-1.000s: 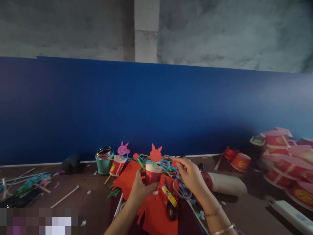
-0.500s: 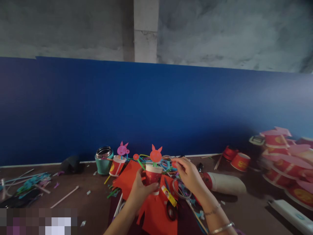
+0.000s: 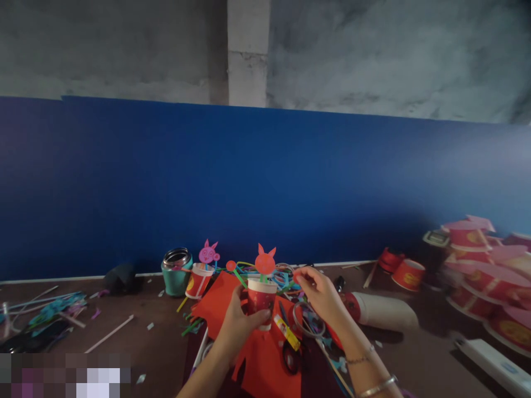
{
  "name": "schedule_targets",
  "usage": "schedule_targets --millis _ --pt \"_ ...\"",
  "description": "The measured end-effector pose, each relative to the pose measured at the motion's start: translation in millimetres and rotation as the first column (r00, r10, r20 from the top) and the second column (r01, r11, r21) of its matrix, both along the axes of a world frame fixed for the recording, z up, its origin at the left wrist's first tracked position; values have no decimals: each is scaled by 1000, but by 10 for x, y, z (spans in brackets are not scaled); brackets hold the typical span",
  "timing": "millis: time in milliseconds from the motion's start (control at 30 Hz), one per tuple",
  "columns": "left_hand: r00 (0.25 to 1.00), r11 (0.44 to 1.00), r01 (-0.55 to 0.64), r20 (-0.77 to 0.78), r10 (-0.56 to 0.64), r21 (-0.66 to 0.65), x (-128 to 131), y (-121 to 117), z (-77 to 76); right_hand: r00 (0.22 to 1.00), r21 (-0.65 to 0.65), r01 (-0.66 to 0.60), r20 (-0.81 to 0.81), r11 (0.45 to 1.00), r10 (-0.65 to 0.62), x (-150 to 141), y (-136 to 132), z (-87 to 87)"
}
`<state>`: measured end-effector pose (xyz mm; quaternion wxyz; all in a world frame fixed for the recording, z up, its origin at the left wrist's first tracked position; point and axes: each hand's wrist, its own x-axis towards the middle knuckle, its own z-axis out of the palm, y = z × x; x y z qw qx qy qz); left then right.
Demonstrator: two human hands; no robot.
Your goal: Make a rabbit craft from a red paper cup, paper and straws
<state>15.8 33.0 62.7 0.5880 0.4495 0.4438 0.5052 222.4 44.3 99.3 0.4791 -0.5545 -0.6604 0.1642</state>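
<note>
My left hand point(image 3: 244, 316) is wrapped around a red paper cup point(image 3: 260, 298) with a white rim, held upright. From its top rises a red paper cat face point(image 3: 265, 263) with pointed ears. A small red paper disc point(image 3: 230, 266) on a green straw leans out at the cup's left. To the right of the cup, my right hand point(image 3: 317, 290) pinches another small red paper disc point(image 3: 296, 276), mostly covered by the fingertips. Below the cup lie red paper sheets point(image 3: 269, 367), a yellow glue stick point(image 3: 287, 333) and black-handled scissors point(image 3: 291, 356).
Behind on the left stand a teal flask point(image 3: 176, 279) and a cup with a pink paper cat point(image 3: 199, 281). A white bottle point(image 3: 384, 310) lies at right, near a red cup point(image 3: 408, 275) and stacked decorated cups point(image 3: 489, 282). Straws point(image 3: 110, 333) and paper scraps litter the brown table point(image 3: 161, 348).
Almost nothing differs. My right hand has shifted very slightly to the right and down; the left hand and the cup stay nearly in place.
</note>
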Motion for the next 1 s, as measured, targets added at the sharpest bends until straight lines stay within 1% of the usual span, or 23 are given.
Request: schedule_targets --millis 133,233,300,400,567,633,700,833,1000 --pt "999 1000 20 24 -21 20 5 -9 7 996 -59 -11 -94 998 6 -31 -11 19" --pt "999 999 18 31 -19 28 10 -21 24 985 -81 -7 -172 997 -7 -59 -24 59" --pt "1000 1000 9 28 -10 26 14 -32 43 974 -83 -6 -228 997 -13 -79 -38 96" --pt "999 1000 4 41 -4 4 19 -61 95 943 -119 -19 -333 993 -22 -111 -70 151" --pt "997 1000 2 83 0 -22 18 -128 207 872 -174 -128 -489 976 28 -125 -123 193" --pt "996 1000 7 92 -5 -20 16 -141 225 867 -192 -146 -498 971 32 -113 -128 186" --pt "996 1000 3 90 -1 -20 14 -139 218 876 -214 -127 -483 968 8 -101 -124 174" --pt "995 1000 -15 95 17 -21 18 -100 151 889 -245 -86 -457 966 -37 -95 -117 166" --pt "995 998 -62 83 59 30 37 -42 68 885 -289 -63 -458 955 -80 -123 -124 189"
